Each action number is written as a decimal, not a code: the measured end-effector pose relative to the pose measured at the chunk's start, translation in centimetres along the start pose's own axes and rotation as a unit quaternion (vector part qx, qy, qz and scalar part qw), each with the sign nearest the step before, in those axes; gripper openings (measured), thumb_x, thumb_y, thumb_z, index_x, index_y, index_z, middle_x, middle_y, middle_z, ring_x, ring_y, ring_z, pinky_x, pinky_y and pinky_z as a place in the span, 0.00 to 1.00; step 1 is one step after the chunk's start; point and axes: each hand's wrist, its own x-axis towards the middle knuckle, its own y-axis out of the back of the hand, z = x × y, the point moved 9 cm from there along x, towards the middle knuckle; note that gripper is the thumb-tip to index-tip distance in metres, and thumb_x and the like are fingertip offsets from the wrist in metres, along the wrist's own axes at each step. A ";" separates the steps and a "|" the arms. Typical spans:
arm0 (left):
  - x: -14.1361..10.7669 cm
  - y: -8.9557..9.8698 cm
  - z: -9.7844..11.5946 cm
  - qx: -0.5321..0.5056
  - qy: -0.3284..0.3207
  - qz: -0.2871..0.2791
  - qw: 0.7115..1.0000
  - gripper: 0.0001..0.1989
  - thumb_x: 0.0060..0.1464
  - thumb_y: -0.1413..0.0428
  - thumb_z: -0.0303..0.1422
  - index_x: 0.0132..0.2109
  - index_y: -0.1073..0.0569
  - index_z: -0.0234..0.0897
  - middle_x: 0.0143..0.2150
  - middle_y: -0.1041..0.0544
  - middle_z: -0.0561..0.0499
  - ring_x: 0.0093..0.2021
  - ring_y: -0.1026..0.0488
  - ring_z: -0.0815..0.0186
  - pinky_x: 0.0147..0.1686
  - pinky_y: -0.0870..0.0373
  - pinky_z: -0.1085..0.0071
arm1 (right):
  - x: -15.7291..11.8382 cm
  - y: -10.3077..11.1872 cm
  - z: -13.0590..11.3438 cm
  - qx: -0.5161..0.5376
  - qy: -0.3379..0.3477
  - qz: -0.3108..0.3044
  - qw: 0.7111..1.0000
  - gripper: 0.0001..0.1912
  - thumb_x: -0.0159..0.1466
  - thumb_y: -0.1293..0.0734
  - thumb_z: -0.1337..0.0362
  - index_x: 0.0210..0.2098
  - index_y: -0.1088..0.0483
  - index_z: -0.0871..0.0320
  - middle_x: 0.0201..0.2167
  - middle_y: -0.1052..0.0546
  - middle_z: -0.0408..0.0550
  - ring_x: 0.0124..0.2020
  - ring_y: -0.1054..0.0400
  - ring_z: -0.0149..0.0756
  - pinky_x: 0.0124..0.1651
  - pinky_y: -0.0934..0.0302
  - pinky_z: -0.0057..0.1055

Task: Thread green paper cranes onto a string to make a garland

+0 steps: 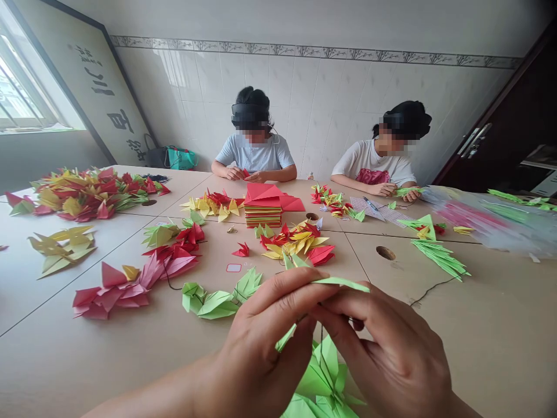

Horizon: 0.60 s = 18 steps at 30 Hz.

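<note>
My left hand (270, 337) and my right hand (391, 342) meet at the lower middle, fingers closed around one light green folded paper (342, 283). Its narrow end sticks out above my fingertips; the rest is hidden by them. Under my hands, more green folded papers (324, 371) lie with a dark string running down to them. To the left of my hands a strung row of green folded papers (215, 303) rests on the table, beside pink folded papers (115, 293).
Across the table (491, 325) sit two people, their hands on small papers. A stack of coloured paper (263, 213) stands mid-table. A large folded-paper heap (89, 194) is at left, plastic bags (500, 217) at right. The tabletop has round holes (385, 252).
</note>
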 end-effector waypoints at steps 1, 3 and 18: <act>0.1 0.1 -0.1 -0.001 0.009 0.000 1.000 0.22 0.53 0.48 0.15 0.54 0.29 0.32 0.51 0.26 0.45 0.53 0.28 0.70 0.56 0.34 0.82 | -0.1 0.0 -0.3 -0.007 0.020 -0.002 1.000 0.06 0.65 0.35 0.71 0.37 0.32 0.54 0.27 0.24 0.40 0.27 0.28 0.29 0.33 0.34 0.24; 0.1 0.1 -0.2 -0.004 0.019 -0.002 1.000 0.22 0.53 0.49 0.16 0.54 0.29 0.32 0.50 0.25 0.46 0.53 0.28 0.70 0.56 0.34 0.81 | -0.3 0.1 -0.6 -0.014 0.046 -0.004 0.999 0.07 0.65 0.35 0.72 0.40 0.32 0.53 0.30 0.21 0.42 0.31 0.26 0.32 0.36 0.33 0.26; 0.5 1.1 -0.2 -0.044 0.049 0.039 0.997 0.18 0.54 0.49 0.15 0.49 0.24 0.33 0.45 0.23 0.50 0.47 0.25 0.73 0.49 0.30 0.85 | 0.0 0.4 -1.5 -0.032 0.062 -0.014 0.997 0.05 0.66 0.35 0.71 0.39 0.32 0.55 0.31 0.21 0.41 0.31 0.26 0.29 0.41 0.34 0.25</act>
